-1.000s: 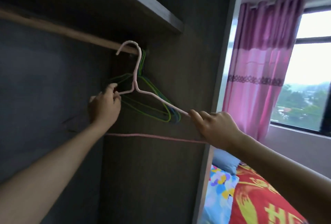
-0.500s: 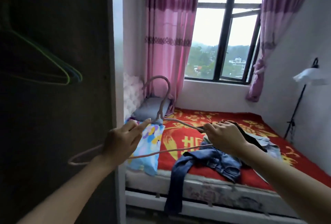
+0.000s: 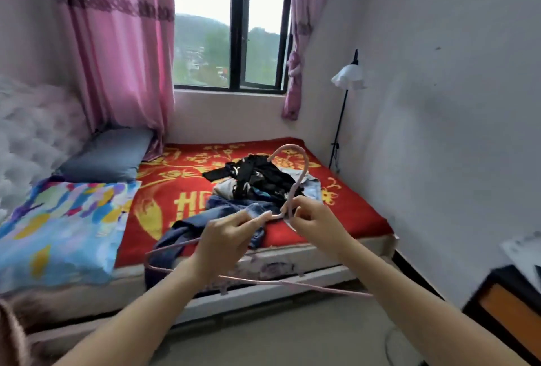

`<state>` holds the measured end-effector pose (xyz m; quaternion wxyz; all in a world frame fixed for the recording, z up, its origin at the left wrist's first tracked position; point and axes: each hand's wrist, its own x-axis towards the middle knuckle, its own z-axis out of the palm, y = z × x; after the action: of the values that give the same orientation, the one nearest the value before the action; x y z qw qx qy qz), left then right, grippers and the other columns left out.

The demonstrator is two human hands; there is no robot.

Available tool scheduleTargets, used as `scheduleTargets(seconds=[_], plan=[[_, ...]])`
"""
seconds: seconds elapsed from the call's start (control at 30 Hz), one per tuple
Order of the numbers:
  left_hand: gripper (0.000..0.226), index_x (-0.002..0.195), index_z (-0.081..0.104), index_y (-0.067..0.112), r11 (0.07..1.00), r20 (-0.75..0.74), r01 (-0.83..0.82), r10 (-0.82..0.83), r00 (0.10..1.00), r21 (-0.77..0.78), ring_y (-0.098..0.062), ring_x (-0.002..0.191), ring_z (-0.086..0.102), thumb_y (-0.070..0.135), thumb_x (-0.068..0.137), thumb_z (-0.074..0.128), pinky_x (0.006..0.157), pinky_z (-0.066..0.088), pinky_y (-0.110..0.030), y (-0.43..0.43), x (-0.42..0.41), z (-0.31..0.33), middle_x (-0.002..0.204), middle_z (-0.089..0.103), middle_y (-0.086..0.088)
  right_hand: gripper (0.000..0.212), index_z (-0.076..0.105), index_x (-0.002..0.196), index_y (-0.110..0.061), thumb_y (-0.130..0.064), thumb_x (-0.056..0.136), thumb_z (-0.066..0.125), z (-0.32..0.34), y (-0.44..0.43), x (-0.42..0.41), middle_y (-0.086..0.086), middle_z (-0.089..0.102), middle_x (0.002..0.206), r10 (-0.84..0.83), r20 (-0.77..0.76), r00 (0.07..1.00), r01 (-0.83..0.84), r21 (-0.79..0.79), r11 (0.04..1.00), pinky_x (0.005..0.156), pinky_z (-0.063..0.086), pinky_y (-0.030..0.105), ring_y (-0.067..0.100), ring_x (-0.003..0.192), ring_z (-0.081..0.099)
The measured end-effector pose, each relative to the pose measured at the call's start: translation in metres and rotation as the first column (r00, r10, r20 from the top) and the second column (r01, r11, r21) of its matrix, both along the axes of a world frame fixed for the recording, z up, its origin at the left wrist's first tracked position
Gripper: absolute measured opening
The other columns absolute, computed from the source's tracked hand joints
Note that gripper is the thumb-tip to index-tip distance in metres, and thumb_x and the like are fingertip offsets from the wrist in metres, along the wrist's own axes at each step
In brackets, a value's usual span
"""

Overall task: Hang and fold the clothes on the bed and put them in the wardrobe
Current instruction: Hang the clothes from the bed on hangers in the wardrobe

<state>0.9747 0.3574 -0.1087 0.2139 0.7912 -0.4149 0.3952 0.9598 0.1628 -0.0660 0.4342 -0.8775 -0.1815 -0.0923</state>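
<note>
We are recording the pink hanger (image 3: 298, 182) being held in the air just over the near edge of the bed (image 3: 292, 260), hook uppermost. The right hand (image 3: 314, 223) is pinching the hanger at the base of its neck, its fingers curling closely together around the wire. The left hand (image 3: 225, 236) is gripping the adjoining shoulder wire, with thumb and forefinger stretching along it and pressing it between them. We cannot tell whether its remaining fingers are touching the wire. The hanger's bottom bar is running below both wrists, in front of the bed's frame.

The clothes are lying in a heap on the bed's red blanket (image 3: 351, 213). A black garment (image 3: 254, 175) is sitting on top near the middle of the bed, and blue jeans (image 3: 187, 228) are trailing over the bed's near edge. A grey pillow (image 3: 108, 154) and a multicoloured pillow (image 3: 58, 228) are resting at the bed's left end. A floor lamp (image 3: 349, 75) is standing just beside the bed's far right corner.
</note>
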Motion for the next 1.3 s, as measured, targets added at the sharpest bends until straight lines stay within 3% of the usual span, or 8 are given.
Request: scheduleTargets(seconds=[0.17,0.23,0.37,0.57,0.77,0.93,1.1,1.3], plan=[[0.046,0.097,0.073,0.002,0.979,-0.186,0.049,-0.086,0.979,-0.197,-0.019,0.054,0.062,0.035,0.097,0.040,0.046,0.050,-0.029,-0.079,0.024,-0.040,0.068,0.065,-0.004,0.028,0.056,0.062,-0.024,-0.020,0.089,0.063,-0.035,-0.071,0.011,-0.014,0.044,0.048,-0.088,-0.044,0.995,0.089,0.014,0.996,0.054,0.029,0.022,0.001,0.048,0.036],[0.052,0.092,0.073,0.004,0.971,-0.252,0.044,-0.105,0.962,-0.237,-0.017,0.055,0.063,0.043,0.096,0.039,0.047,0.052,-0.030,-0.092,0.035,-0.048,0.069,0.066,-0.003,0.031,0.052,0.060,-0.030,-0.024,0.088,0.064,-0.050,-0.082,0.019,-0.015,0.042,0.045,-0.131,-0.071,0.989,0.132,0.016,0.991,0.054,0.030,0.024,0.000,0.046,0.037],[0.055,0.090,0.074,0.003,0.971,-0.291,0.057,-0.125,0.949,-0.230,-0.017,0.057,0.064,0.046,0.095,0.039,0.049,0.053,-0.029,-0.098,0.060,-0.063,0.072,0.068,-0.004,0.020,0.061,0.074,-0.017,-0.029,0.090,0.061,-0.071,-0.089,0.044,-0.012,0.047,0.055,-0.163,-0.115,0.980,0.166,0.023,0.986,0.058,0.034,0.029,0.003,0.052,0.041],[0.059,0.086,0.075,0.007,0.962,-0.298,-0.020,-0.064,0.952,-0.271,-0.017,0.057,0.058,0.052,0.094,0.038,0.056,0.043,-0.026,-0.086,0.127,-0.081,0.066,0.064,0.000,0.036,0.043,0.059,-0.030,-0.032,0.091,0.059,-0.088,-0.076,0.111,-0.011,0.041,0.051,-0.160,-0.098,0.982,0.155,-0.060,0.986,0.054,0.030,0.028,0.003,0.049,0.035],[0.049,0.077,0.074,0.012,0.949,-0.412,-0.071,-0.065,0.909,-0.307,0.004,0.065,0.047,0.057,0.081,0.053,0.062,0.036,-0.024,-0.052,0.216,-0.091,0.069,0.055,0.019,0.038,0.042,0.056,-0.033,-0.034,0.092,0.055,-0.089,-0.065,0.199,-0.011,0.041,0.046,-0.189,-0.086,0.978,0.170,-0.189,0.967,0.054,0.030,0.027,0.004,0.046,0.037],[0.017,0.083,0.073,0.018,0.903,-0.587,-0.163,-0.114,0.801,-0.398,-0.011,0.062,0.057,0.014,0.068,0.080,0.057,0.040,-0.012,-0.024,0.301,-0.110,0.064,0.060,0.013,0.046,0.037,0.050,-0.025,-0.033,0.094,0.050,-0.095,-0.070,0.279,-0.017,0.043,0.040,-0.267,-0.181,0.946,0.227,-0.218,0.949,0.055,0.031,0.030,0.004,0.041,0.038],[0.010,0.077,0.076,0.009,0.885,-0.670,-0.195,-0.161,0.725,-0.424,-0.019,0.059,0.059,0.002,0.069,0.078,0.058,0.046,-0.034,-0.034,0.349,-0.132,0.068,0.065,-0.001,0.056,0.029,0.046,-0.022,-0.042,0.094,0.049,-0.112,-0.068,0.326,-0.008,0.037,0.040,-0.322,-0.206,0.924,0.257,-0.290,0.922,0.054,0.028,0.028,0.004,0.041,0.037],[0.011,0.076,0.076,0.009,0.874,-0.755,-0.238,-0.195,0.626,-0.423,-0.020,0.062,0.059,0.000,0.069,0.078,0.060,0.047,-0.030,-0.045,0.386,-0.148,0.068,0.065,-0.004,0.054,0.028,0.049,-0.020,-0.040,0.095,0.046,-0.130,-0.080,0.368,-0.008,0.032,0.042,-0.317,-0.272,0.909,0.225,-0.320,0.920,0.051,0.025,0.028,0.007,0.041,0.032]])
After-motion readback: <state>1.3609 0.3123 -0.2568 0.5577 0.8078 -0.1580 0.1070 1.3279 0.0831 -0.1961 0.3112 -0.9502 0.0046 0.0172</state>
